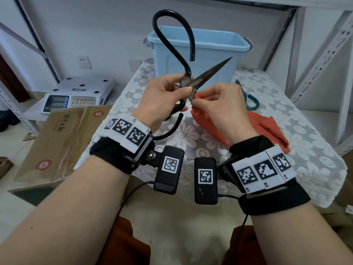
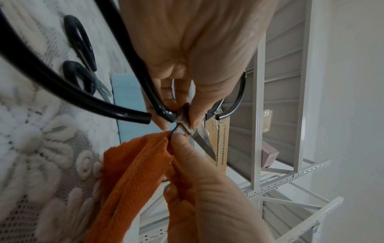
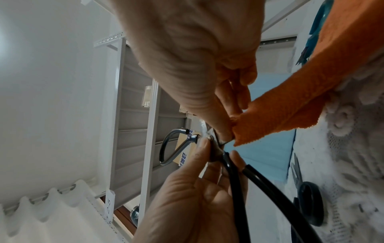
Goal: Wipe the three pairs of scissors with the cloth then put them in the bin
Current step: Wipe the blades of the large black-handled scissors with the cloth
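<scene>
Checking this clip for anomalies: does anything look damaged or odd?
The large black scissors in the left hand have dull, stained blades, as if tarnished. The orange cloth trails from the right hand onto the table. Nothing else stands out.

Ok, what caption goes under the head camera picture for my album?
Left hand holds big black scissors while right hand wipes a blade with orange cloth.

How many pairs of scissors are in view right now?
3: large black-handled scissors held in the left hand; teal-handled pair on the table; dark-handled pair on the table, in both wrist views.
</scene>
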